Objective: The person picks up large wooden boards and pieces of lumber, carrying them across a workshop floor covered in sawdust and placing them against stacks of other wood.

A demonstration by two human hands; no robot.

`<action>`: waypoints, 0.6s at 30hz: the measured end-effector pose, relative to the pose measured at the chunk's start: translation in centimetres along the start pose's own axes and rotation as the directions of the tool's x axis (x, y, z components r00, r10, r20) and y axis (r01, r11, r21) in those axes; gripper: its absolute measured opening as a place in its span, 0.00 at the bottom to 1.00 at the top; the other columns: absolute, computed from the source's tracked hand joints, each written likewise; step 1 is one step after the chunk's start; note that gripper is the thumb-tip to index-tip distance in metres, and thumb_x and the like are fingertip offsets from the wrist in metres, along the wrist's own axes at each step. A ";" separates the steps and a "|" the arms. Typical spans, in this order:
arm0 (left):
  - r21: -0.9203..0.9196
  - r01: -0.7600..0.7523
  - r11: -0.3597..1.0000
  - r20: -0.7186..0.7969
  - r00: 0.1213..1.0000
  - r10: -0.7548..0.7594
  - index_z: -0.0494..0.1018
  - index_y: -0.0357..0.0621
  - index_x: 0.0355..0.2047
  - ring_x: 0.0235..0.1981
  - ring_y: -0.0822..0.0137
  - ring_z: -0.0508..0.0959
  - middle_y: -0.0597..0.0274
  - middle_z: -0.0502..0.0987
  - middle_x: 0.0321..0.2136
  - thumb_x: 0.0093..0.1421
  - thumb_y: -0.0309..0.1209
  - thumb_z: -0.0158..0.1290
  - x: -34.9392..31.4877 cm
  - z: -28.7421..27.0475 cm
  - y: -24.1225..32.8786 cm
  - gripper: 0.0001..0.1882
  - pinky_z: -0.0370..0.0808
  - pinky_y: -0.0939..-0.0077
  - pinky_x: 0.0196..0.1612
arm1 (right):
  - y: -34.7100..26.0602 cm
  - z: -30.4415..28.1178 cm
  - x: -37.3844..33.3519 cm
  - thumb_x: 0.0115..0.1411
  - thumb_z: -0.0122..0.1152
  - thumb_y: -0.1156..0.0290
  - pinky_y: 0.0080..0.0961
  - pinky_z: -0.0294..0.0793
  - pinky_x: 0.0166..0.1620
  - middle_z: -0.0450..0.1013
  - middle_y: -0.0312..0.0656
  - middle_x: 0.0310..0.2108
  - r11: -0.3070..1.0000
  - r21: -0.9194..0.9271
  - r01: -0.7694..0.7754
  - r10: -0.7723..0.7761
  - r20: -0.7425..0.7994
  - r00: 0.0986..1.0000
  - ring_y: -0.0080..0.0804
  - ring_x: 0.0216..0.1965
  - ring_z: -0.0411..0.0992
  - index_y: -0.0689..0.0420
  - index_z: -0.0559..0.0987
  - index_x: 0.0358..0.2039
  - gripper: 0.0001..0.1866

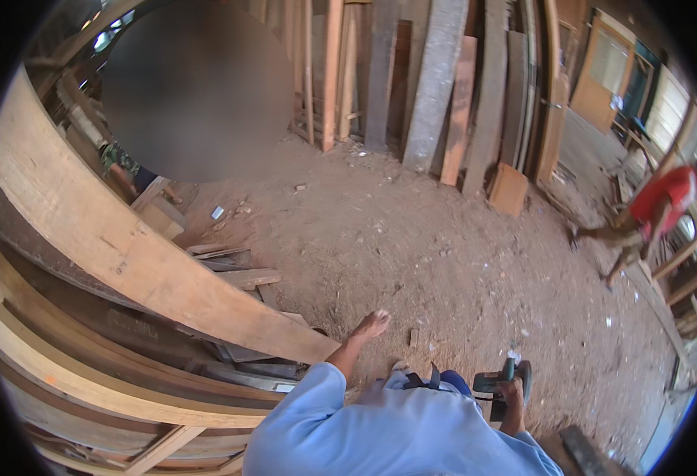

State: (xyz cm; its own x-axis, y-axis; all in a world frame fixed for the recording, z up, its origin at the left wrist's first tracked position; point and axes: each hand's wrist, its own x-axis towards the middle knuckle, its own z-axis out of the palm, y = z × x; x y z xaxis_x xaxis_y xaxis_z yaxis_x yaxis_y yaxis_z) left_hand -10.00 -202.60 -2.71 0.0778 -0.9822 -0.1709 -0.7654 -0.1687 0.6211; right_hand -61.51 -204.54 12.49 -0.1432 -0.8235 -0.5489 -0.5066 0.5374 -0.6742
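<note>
Pale, rough-sawn timber fills the near left: a long wooden plank [126, 246] lies slanting over stacked boards [86, 373]. The left hand [371, 324] hangs with loose, empty fingers just beyond the plank's near end, over the sawdust-strewn dirt floor [444, 254]. The right hand [512, 393], near right, is closed round the handle of a green-black handheld power saw [501, 382]. Seemingly the saw is being carried towards the plank; cutting calls for steadying that board first.

Tall planks [436, 79] lean against the far wall. A small board [509, 189] stands near them on the dirt floor [412, 238]. At far right, a person in a red shirt [658, 206] bends.
</note>
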 end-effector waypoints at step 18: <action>-0.916 0.111 -0.386 0.182 0.971 -0.153 0.73 0.45 0.44 0.34 0.71 0.77 0.63 0.77 0.34 0.63 0.45 0.54 21.4 -13.7 16.7 0.18 0.75 0.71 0.32 | -40.6 27.3 24.9 0.48 0.67 0.55 0.41 0.75 0.46 0.76 0.59 0.40 0.345 -0.182 0.921 -0.407 0.855 0.322 0.53 0.43 0.76 0.63 0.75 0.47 0.31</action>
State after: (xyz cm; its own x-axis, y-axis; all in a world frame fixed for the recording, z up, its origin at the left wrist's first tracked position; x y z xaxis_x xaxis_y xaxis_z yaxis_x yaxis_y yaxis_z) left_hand -12.40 -227.58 14.49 0.0764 -0.9134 -0.3997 0.8890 -0.1191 0.4422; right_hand -21.30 -241.85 12.70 0.8870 -0.3285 -0.3246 -0.4615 -0.6062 -0.6478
